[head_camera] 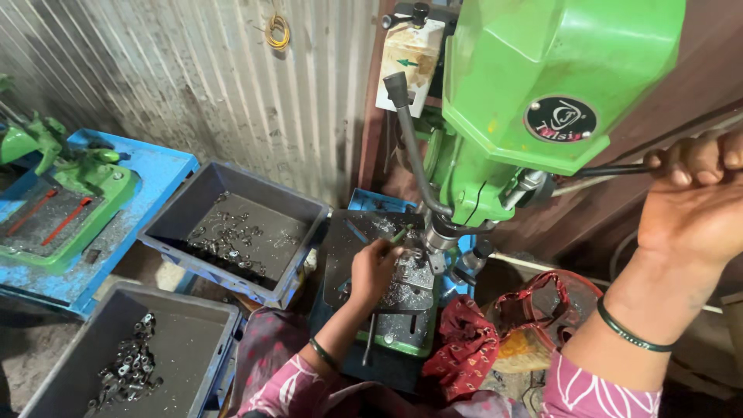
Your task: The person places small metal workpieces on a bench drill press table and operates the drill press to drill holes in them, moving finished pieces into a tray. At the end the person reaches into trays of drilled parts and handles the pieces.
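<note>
The person's right hand (pixel 696 197) is clenched around the black feed lever (pixel 611 169) of a green bench drill press (pixel 542 93), the fingers wrapped over the bar at its outer end, with a dark bangle on the wrist just below the grip. The left hand (pixel 373 267) rests on the drill table (pixel 402 298), fingers pinched together on a small metal part (pixel 402 236) that sits right at the fingertips, directly under the spindle (pixel 439 236); how tightly it is pinched cannot be told, since the part is tiny and partly hidden. Metal swarf lies on the table around that hand. Beyond the left hand, away from the machine, a grey plastic bin (pixel 232 224) holds loose small metal pieces, and a second grey bin (pixel 131 356) nearer the person holds more. Between the two arms, below the table, lies a red patterned cloth (pixel 468 340).
</note>
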